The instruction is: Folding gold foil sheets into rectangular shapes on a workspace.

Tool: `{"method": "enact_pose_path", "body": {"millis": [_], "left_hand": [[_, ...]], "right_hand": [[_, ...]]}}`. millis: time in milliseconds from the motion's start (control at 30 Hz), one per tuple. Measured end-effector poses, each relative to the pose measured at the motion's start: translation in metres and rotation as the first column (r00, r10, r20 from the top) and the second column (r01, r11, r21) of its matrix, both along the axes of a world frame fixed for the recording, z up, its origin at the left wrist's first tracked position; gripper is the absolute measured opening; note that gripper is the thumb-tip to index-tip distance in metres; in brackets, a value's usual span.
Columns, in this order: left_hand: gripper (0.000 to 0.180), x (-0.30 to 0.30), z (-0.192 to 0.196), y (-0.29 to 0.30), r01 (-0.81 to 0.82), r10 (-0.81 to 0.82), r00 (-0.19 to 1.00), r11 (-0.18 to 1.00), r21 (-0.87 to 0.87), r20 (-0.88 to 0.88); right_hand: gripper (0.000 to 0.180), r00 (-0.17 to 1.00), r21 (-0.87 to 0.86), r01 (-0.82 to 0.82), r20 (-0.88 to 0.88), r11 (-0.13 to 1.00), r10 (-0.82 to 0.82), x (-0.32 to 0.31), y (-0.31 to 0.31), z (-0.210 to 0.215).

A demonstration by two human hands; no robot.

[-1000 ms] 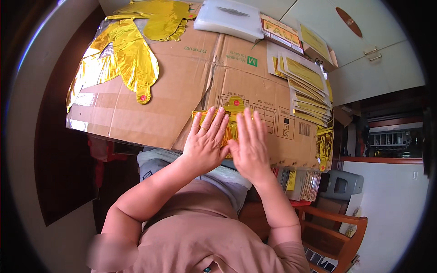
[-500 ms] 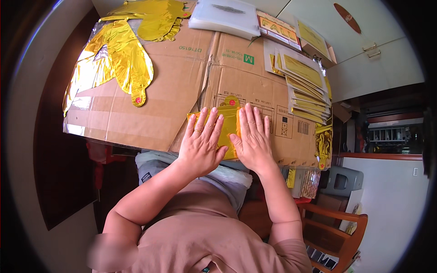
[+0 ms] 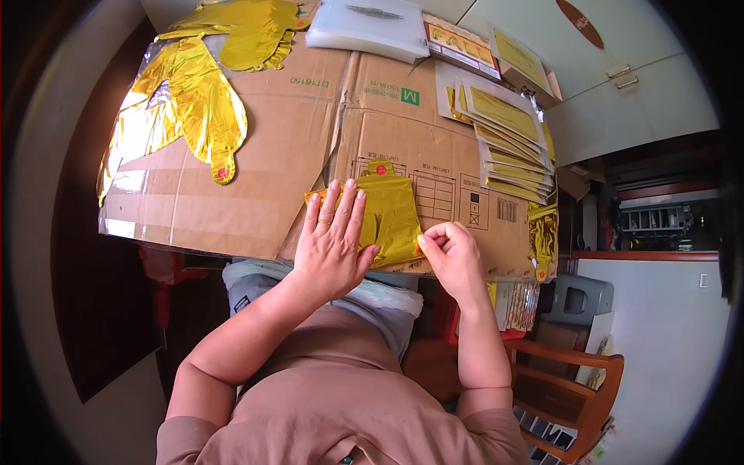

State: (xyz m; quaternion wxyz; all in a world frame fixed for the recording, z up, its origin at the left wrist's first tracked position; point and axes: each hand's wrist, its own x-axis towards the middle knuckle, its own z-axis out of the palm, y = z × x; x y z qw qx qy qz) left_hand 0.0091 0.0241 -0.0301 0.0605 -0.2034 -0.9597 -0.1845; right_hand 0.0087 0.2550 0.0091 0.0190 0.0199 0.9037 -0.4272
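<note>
Head view: I saw the left hand [image 3: 332, 246] pressed flat, fingers spread, on a folded gold foil balloon [image 3: 387, 213] lying on flattened brown cardboard [image 3: 256, 155]; right hand [image 3: 453, 256] pinched its thin, slippery-looking edge

Short-sleeved tan-brown top [image 3: 341, 403], bare forearms, left hand [image 3: 332, 246] with a ring on one finger, right hand [image 3: 452, 256] unadorned, pale grey garment [image 3: 341, 298] over the lap
</note>
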Motion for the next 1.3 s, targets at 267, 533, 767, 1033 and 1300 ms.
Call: {"method": "enact_pose_path", "body": {"millis": [267,533,767,1033,1300], "left_hand": [[0.086,-0.001,0.006,-0.002,-0.035,0.034,0.999,0.996,0.083,0.023],[0.072,-0.016,0.023,-0.013,-0.032,0.034,0.999,0.99,0.14,-0.011],[0.043,-0.051,0.036,-0.038,-0.087,0.088,0.996,0.988,0.129,0.0],[0.03,-0.07,0.042,-0.044,-0.075,0.043,0.983,0.982,0.175,0.178],[0.032,-0.082,0.022,-0.044,-0.065,0.04,0.995,0.953,0.297,0.088]], "right_hand": [[0.018,0.996,0.061,-0.071,-0.044,0.996,0.074,0.001,-0.006,0.0],[0.018,0.967,-0.001,-0.11,0.231,0.994,0.107,-0.009,0.009,0.001],[0.016,0.957,0.05,-0.13,0.266,0.99,0.113,-0.01,0.002,0.007],[0.017,0.968,0.055,-0.129,0.221,0.99,0.114,-0.009,0.001,0.005],[0.018,0.965,0.061,-0.13,0.239,0.99,0.112,-0.009,-0.003,0.01]]}}
